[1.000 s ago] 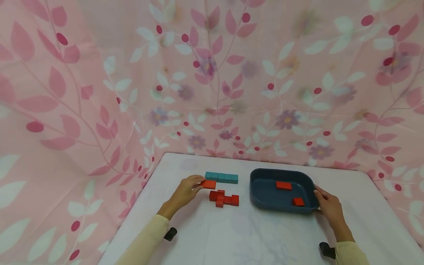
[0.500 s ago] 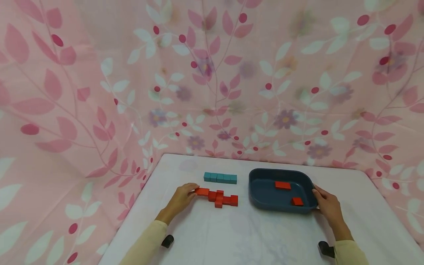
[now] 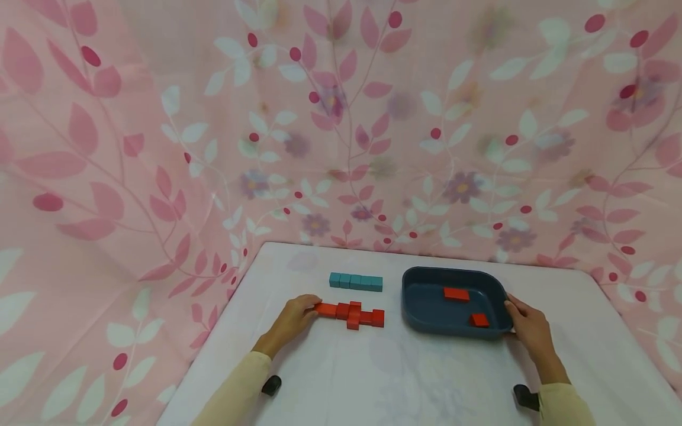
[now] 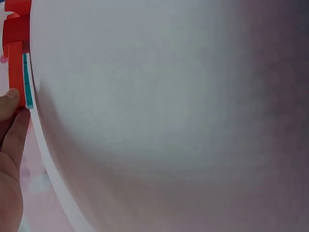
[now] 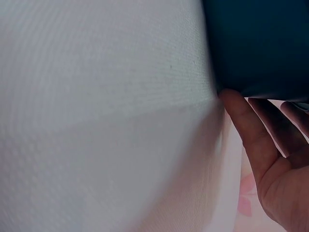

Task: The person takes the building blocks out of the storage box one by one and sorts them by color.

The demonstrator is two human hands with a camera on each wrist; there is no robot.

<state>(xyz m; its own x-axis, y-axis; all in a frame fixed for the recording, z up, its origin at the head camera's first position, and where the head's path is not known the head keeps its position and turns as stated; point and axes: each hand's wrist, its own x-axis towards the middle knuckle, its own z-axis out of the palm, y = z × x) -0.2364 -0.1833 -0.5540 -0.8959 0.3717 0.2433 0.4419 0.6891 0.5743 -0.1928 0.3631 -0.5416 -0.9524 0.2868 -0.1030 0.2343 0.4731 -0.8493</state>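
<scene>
My left hand [image 3: 290, 318] pinches the outer end of a flat red block [image 3: 327, 309] between thumb and fingers. The block's other end meets a row of red blocks [image 3: 354, 324], where one piece lies crosswise over the row. In the left wrist view, the thumb rests on top of the held red block [image 4: 16, 72]. At the right, my right hand [image 3: 531, 332] grips the right side of a dark blue tray [image 3: 447, 328], thumb at the rim. Its fingers touch the tray's outer wall [image 5: 260, 53] in the right wrist view. Two red blocks lie inside the tray, one flat block [image 3: 456, 294] and one smaller block [image 3: 479, 320].
Behind the red row lies a straight line of teal blocks [image 3: 356, 282]. All of it stands on a white-covered table [image 3: 394, 378], with a pink floral cloth [image 3: 341, 148] hanging behind and to the left.
My left hand has brought the flat red block left and toward me, from near the teal line down to the left end of the red row. The right hand stays at the tray.
</scene>
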